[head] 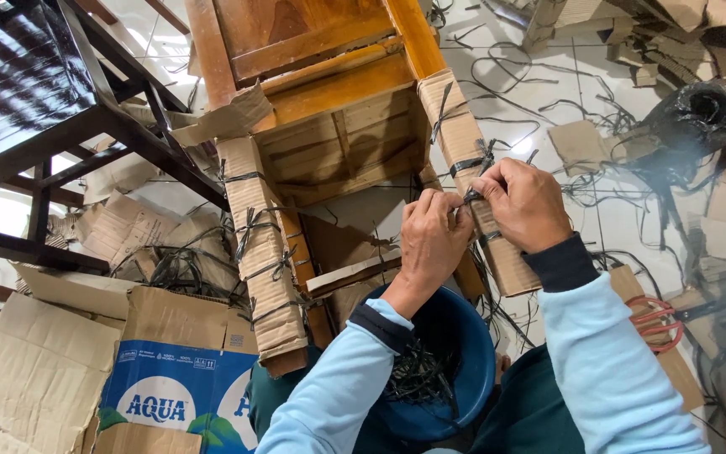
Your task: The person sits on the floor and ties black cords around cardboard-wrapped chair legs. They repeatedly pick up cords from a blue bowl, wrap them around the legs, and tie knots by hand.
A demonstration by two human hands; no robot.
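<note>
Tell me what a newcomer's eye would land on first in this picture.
At centre, the left hand and right hand meet on a black strap around the cardboard-wrapped leg of an orange-brown wooden chair. Below the hands, a round blue plastic bucket holds black strap pieces. At lower left lies a blue-printed cardboard box, and cardboard scraps litter the white floor.

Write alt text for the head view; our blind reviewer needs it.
Both hands, left hand and right hand, pinch a black plastic strap tied around a cardboard-wrapped wooden chair leg. A round blue plastic bucket of strap pieces sits below, with red-handled scissors to the right.
</note>
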